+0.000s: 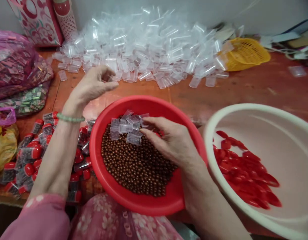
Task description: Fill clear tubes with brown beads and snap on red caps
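My left hand hangs above the table, fingers curled, next to the edge of a large heap of clear plastic tubes. Whether it holds a tube is hidden. My right hand is inside a red plastic basin, its fingers among several clear tubes. Those tubes lie on a bed of small brown beads filling the basin's bottom. I cannot tell if my right fingers grip a tube.
Several capped tubes with red lids lie left of the basin. At right, a cream basin holds red pointed caps. Sacks of small packets, a yellow basket and the orange tabletop surround these.
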A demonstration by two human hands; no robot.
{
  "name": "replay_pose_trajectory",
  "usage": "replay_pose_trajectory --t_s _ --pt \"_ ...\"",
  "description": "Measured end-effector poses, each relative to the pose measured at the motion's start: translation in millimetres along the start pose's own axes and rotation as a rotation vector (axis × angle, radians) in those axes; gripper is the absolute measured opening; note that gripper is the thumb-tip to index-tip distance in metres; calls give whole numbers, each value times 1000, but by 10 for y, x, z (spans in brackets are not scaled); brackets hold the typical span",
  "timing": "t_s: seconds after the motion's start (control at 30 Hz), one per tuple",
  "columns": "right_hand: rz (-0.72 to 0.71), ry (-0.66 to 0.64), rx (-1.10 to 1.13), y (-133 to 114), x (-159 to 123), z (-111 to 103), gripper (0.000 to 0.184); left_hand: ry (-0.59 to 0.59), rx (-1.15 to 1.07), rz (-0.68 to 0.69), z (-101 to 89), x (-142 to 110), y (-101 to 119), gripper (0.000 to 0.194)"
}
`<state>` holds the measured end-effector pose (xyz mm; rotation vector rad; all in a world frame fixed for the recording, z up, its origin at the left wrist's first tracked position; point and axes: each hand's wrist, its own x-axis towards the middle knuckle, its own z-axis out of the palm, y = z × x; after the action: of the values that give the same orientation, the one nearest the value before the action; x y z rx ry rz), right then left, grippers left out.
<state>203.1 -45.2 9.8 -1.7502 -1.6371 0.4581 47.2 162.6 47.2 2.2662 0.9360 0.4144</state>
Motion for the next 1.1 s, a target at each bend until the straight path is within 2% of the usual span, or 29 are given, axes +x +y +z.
replay_pose_trajectory --t_s 0.07,0.1,0.13,0.23,0.33,0.4,0.5,0.6,0.7,0.87,0.97,1.1 --pt "82 71 244 -26 -3 -47 31 -77 -56 189 29 -374 268 54" --pt "124 58 353 -40 -9 -63 34 -39 -72 240 93 -563 367 40" --pt "158 18 449 -55 -19 -74 36 -38 -49 254 180 -742 436 44" --pt "198 -165 626 -88 -65 -87 44 -37 -11 267 485 -1153 491 62" --pt "166 -291 625 -108 -118 -87 38 -8 -11 271 700 -1364 439 68" --pt "117 -323 569 -124 -146 -84 29 15 -8 271 784 -1432 408 72" --pt "81 -358 485 -152 -174 -59 24 27 32 275 883 -1489 386 77" --pt "145 -389 467 -164 -199 1 21 10 71 267 964 -1528 370 79" --pt "303 -412 639 -141 -222 64 25 -5 35 239 984 -1546 350 77" --pt "527 -388 962 -65 -244 121 26 -60 -190 224 892 -1519 353 79" --pt "568 -369 1058 -22 -259 154 29 -87 -301 200 851 -1501 360 79" --pt "546 -355 1072 -8 -287 161 30 -86 -367 179 849 -1497 348 75"
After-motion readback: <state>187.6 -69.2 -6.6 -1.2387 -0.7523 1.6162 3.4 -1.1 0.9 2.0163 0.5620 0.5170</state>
